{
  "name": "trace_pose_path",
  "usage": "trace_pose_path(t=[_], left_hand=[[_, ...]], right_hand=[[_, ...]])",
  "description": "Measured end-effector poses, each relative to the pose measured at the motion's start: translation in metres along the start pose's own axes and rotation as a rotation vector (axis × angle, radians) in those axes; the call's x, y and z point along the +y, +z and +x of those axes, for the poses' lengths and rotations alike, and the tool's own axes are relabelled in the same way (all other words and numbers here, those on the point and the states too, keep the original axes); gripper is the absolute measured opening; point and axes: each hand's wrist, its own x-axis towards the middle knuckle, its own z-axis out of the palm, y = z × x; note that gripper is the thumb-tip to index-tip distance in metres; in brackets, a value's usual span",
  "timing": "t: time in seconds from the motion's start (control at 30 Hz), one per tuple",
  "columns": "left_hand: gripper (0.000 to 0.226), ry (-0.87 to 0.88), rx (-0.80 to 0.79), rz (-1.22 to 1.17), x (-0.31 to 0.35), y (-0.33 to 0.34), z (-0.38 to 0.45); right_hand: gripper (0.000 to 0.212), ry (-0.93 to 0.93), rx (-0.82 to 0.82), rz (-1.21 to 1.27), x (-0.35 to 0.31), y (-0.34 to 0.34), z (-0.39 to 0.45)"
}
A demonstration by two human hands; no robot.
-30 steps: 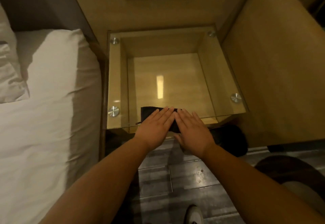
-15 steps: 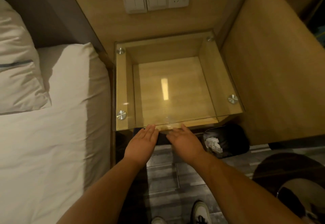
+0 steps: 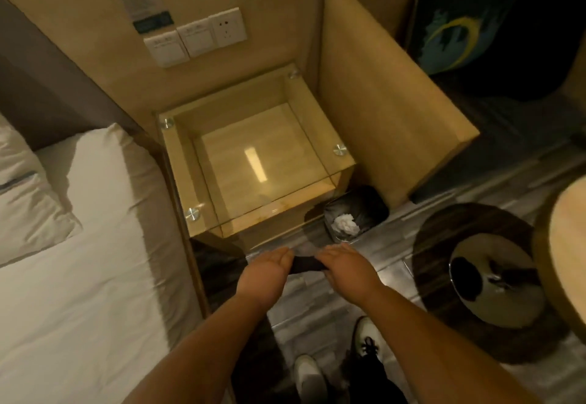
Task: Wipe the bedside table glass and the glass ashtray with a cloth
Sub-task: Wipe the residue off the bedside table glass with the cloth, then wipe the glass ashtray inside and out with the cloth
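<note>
Well clear of the furniture, both hands hang in front of the bedside table, out over the floor; the left hand (image 3: 264,272) and the right hand (image 3: 345,265) each have a grip clenched on one end of the dark cloth (image 3: 303,266), which is pulled into a short band between them, thumbs on top, the fingers curled under and out of sight; the cloth touches nothing but the hands. At twelve o'clock from them sits the glass surface (image 3: 253,166) of the bedside table, a clear pane pinned at its corners by round metal studs (image 3: 192,214), a pale bar of light reflected near its middle; through it the wooden box of the table shows. At nine o'clock lies the bed (image 3: 79,276) with white sheets and a pillow (image 3: 22,194); at two o'clock from the hands a small bin (image 3: 355,213) with a black liner holds a crumpled white tissue; further round at three o'clock stands a round dark side table (image 3: 475,276); on the wall at twelve a row of switches and a socket (image 3: 226,28); white shoes (image 3: 309,378) show at six.
</note>
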Motion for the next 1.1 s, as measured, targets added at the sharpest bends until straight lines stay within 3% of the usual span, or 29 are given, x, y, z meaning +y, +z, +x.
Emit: trace_pose_path(t=[0.23, 0.6, 0.97, 1.1], left_hand=[[0.040, 0.297, -0.039, -0.007, 0.120, -0.050, 0.020], [0.056, 0.825, -0.080, 0.177, 0.383, -0.059, 0.074], [0.043, 1.021, -0.127, 0.235, 0.587, 0.012, 0.137], [0.045, 1.071, 0.026, 0.268, 0.634, 0.046, 0.166]], right_hand=[[0.031, 0.258, 0.197, 0.088, 0.056, -0.069, -0.121], [0.026, 0.735, 0.410, 0.136, 0.177, -0.130, -0.337], [0.020, 0.854, 0.443, 0.204, 0.345, -0.118, -0.476], [0.031, 0.872, 0.474, 0.113, 0.420, -0.099, -0.495]])
